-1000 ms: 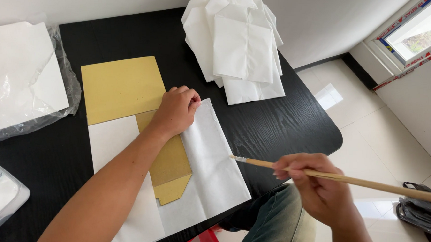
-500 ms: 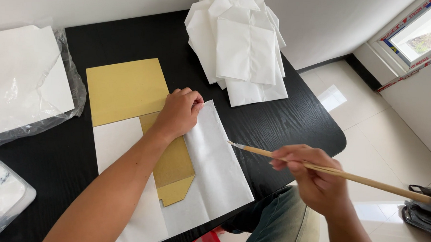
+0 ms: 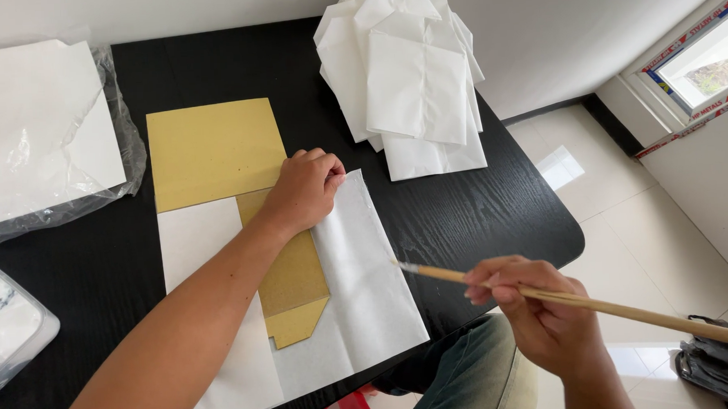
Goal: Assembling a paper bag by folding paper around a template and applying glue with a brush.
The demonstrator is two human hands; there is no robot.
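Note:
My left hand [image 3: 304, 188] presses down, fingers curled, on a narrow tan card template [image 3: 291, 275] that lies on a white paper sheet [image 3: 366, 286]. A folded white flap of that sheet lies to the right of the hand. My right hand [image 3: 539, 311] grips a long wooden brush [image 3: 585, 303] near the table's right edge. The brush tip [image 3: 403, 265] hovers at the right edge of the white sheet. A larger yellow card sheet [image 3: 212, 150] lies just behind the white paper.
A pile of folded white paper pieces [image 3: 409, 80] stands at the back right of the black table [image 3: 479, 216]. A plastic-wrapped stack of white paper [image 3: 38, 133] lies at the left. A clear plastic container [image 3: 1, 327] sits front left. Tiled floor and a dark bag [image 3: 719, 365] are to the right.
My right hand has lowered a little and the brush tip has come nearer the right edge of the white sheet. My left hand stays pressed on the template.

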